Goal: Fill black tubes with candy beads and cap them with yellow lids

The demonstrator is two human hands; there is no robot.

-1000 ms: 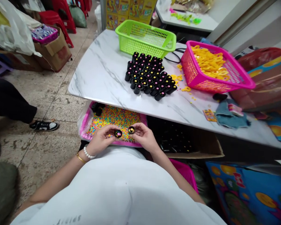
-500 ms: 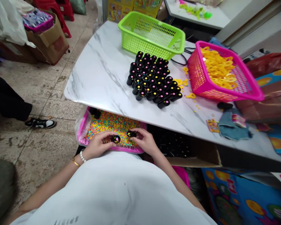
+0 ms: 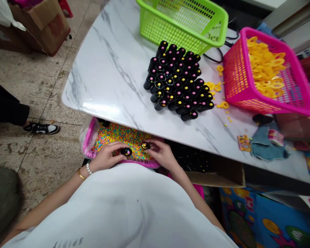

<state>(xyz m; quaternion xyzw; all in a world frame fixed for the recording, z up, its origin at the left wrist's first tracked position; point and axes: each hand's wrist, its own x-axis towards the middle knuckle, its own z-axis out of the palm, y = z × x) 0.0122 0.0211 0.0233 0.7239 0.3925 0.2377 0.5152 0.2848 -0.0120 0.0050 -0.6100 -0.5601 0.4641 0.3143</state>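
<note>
My left hand (image 3: 110,155) pinches a small black cup (image 3: 126,151) that shows a pink bead at its mouth. A second black cup (image 3: 145,145), with yellow beads in its mouth, is gripped between the fingers of my right hand (image 3: 161,153). Both hands are over a pink tray (image 3: 88,141) filled with small coloured beads (image 3: 119,134), below the table's front edge. On the table stands a cluster of similar black cups (image 3: 179,81), each with pink or yellow beads on top.
Behind the cups is a green basket (image 3: 167,34). A pink basket (image 3: 237,79) of yellow ring-shaped pieces (image 3: 266,69) stands to the right on the marble-patterned table (image 3: 105,79). A denim piece (image 3: 267,146) lies near the right front. Someone's shoe (image 3: 42,128) is on the floor at left.
The camera view has shifted, so the table and baskets appear nearer. The right-hand cup has tilted, showing more of its yellow beads. Both hands keep hold of their cups.
</note>
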